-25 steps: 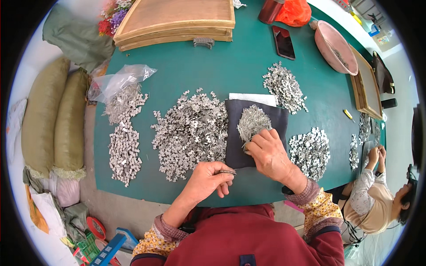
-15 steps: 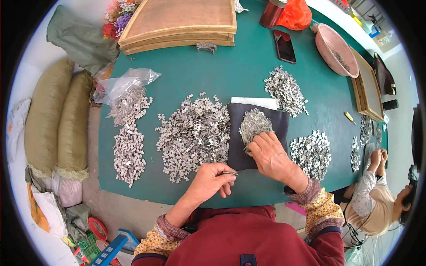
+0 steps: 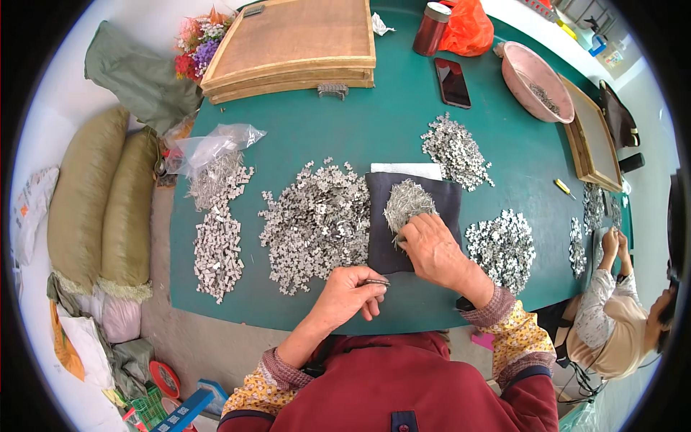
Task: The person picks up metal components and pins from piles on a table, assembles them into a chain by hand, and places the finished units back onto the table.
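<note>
My left hand [image 3: 348, 297] is closed near the table's front edge, pinching a small, dark, narrow metal link piece [image 3: 377, 281] between thumb and forefinger. My right hand [image 3: 436, 250] reaches onto a dark cloth [image 3: 381, 230], its fingertips pressed together at the lower edge of a heap of thin metal pins [image 3: 409, 204]. Whether a pin sits between those fingertips is hidden. Left of the cloth spreads a big pile of small grey metal links [image 3: 313, 227]. Another link pile [image 3: 502, 248] lies to the right of my right hand.
Wooden trays [image 3: 295, 43] are stacked at the back left. Further piles of metal parts [image 3: 218, 252] lie at the left. A phone [image 3: 452, 83], a red cup [image 3: 432, 29] and a pink basin [image 3: 536, 83] stand at the back right. At the far right, a co-worker's hands [image 3: 614, 243] are busy.
The whole view has shifted slightly. My right fingertips stay at the lower edge of the pin heap, and my left hand keeps its pinch with hardly any movement.
</note>
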A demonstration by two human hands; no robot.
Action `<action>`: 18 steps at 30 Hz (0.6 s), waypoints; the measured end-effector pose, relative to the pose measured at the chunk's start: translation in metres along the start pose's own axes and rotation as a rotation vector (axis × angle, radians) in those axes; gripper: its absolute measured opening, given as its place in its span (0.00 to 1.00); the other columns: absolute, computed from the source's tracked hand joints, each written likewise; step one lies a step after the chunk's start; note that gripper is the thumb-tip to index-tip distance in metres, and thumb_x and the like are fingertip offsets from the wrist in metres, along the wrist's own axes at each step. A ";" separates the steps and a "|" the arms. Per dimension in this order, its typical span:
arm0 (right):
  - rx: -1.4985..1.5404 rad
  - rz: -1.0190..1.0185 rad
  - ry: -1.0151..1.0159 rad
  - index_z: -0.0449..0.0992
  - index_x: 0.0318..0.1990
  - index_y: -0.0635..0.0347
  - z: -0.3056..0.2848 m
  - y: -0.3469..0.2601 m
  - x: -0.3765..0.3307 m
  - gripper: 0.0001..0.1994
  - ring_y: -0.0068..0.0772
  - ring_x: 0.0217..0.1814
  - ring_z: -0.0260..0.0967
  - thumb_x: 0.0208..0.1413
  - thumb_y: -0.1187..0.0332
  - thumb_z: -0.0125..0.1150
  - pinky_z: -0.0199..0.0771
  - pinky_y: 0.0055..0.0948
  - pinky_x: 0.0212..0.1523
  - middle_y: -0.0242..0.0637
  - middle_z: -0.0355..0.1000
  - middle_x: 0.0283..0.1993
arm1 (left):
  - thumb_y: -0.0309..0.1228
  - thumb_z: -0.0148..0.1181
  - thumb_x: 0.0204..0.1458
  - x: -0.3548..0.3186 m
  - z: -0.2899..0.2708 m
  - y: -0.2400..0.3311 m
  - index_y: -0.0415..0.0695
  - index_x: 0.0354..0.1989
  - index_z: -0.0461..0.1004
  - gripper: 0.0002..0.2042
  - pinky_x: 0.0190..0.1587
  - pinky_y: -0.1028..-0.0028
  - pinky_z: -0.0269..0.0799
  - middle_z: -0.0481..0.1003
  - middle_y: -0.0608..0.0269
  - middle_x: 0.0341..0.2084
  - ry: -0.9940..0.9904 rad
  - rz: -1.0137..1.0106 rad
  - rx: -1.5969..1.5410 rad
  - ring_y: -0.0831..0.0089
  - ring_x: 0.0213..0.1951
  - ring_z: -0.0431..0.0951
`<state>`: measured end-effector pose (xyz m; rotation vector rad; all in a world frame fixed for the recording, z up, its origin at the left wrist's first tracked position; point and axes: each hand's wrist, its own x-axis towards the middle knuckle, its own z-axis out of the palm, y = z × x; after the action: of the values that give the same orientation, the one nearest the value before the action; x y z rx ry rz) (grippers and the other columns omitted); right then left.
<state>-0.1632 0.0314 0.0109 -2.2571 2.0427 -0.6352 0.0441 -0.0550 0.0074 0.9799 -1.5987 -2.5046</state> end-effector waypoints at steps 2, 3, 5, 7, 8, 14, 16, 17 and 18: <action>0.054 0.031 0.026 0.68 0.36 0.62 -0.001 -0.001 -0.001 0.08 0.45 0.40 0.64 0.49 0.73 0.59 0.64 0.41 0.44 0.42 0.63 0.33 | 0.20 0.58 0.55 -0.001 0.001 0.000 0.31 0.37 0.77 0.05 0.19 0.78 0.76 0.77 0.56 0.23 -0.001 0.005 -0.002 0.74 0.20 0.79; 0.046 0.054 0.029 0.67 0.36 0.62 -0.001 -0.001 -0.002 0.08 0.46 0.40 0.64 0.49 0.73 0.59 0.64 0.41 0.44 0.42 0.63 0.33 | 0.20 0.58 0.55 -0.001 0.001 0.000 0.31 0.37 0.77 0.06 0.19 0.78 0.76 0.77 0.56 0.23 -0.001 0.009 -0.003 0.74 0.20 0.79; 0.035 0.078 0.038 0.67 0.36 0.63 -0.001 -0.001 -0.003 0.08 0.47 0.40 0.64 0.50 0.73 0.59 0.64 0.41 0.44 0.43 0.63 0.34 | 0.20 0.58 0.55 -0.001 0.002 0.000 0.31 0.38 0.77 0.06 0.19 0.78 0.76 0.77 0.56 0.23 -0.005 0.017 -0.001 0.74 0.20 0.79; 0.075 0.096 0.081 0.67 0.36 0.63 0.000 -0.002 -0.004 0.07 0.48 0.40 0.64 0.50 0.75 0.58 0.65 0.42 0.43 0.44 0.63 0.34 | 0.21 0.58 0.55 0.000 0.003 0.000 0.31 0.38 0.77 0.06 0.19 0.79 0.76 0.77 0.55 0.24 -0.006 0.012 -0.025 0.74 0.20 0.79; 0.071 0.096 0.085 0.67 0.36 0.63 0.000 -0.004 -0.004 0.07 0.48 0.40 0.64 0.50 0.75 0.58 0.65 0.42 0.43 0.44 0.63 0.34 | 0.21 0.58 0.55 0.000 0.003 -0.001 0.31 0.38 0.77 0.06 0.19 0.79 0.76 0.77 0.55 0.24 -0.008 0.015 -0.022 0.74 0.20 0.79; 0.198 0.157 0.060 0.68 0.41 0.63 -0.008 -0.009 -0.005 0.09 0.49 0.40 0.65 0.51 0.81 0.56 0.67 0.44 0.41 0.46 0.64 0.35 | 0.21 0.58 0.55 0.002 0.003 0.005 0.30 0.39 0.77 0.07 0.20 0.78 0.76 0.77 0.55 0.24 0.003 0.039 -0.001 0.73 0.21 0.79; 0.404 0.254 0.109 0.71 0.41 0.64 -0.007 -0.015 -0.006 0.09 0.50 0.39 0.68 0.52 0.80 0.57 0.69 0.42 0.39 0.46 0.67 0.35 | 0.21 0.58 0.55 0.003 0.004 0.007 0.30 0.39 0.77 0.07 0.20 0.78 0.77 0.77 0.56 0.24 0.009 0.055 -0.004 0.73 0.21 0.79; 0.407 0.257 0.109 0.71 0.41 0.64 -0.009 -0.020 -0.007 0.09 0.50 0.39 0.68 0.52 0.80 0.57 0.69 0.42 0.39 0.46 0.67 0.35 | 0.21 0.58 0.55 0.003 0.004 0.008 0.30 0.39 0.77 0.07 0.20 0.78 0.77 0.77 0.56 0.24 0.009 0.051 -0.004 0.73 0.21 0.79; 0.535 0.317 0.100 0.72 0.40 0.64 -0.013 -0.026 -0.007 0.07 0.48 0.38 0.69 0.53 0.79 0.58 0.70 0.40 0.38 0.44 0.68 0.35 | 0.21 0.58 0.55 0.002 0.006 0.010 0.30 0.39 0.76 0.07 0.20 0.78 0.77 0.77 0.56 0.24 0.013 0.059 0.003 0.73 0.21 0.79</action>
<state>-0.1430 0.0450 0.0286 -1.5981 1.9083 -1.1152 0.0363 -0.0561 0.0163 0.9331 -1.6044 -2.4532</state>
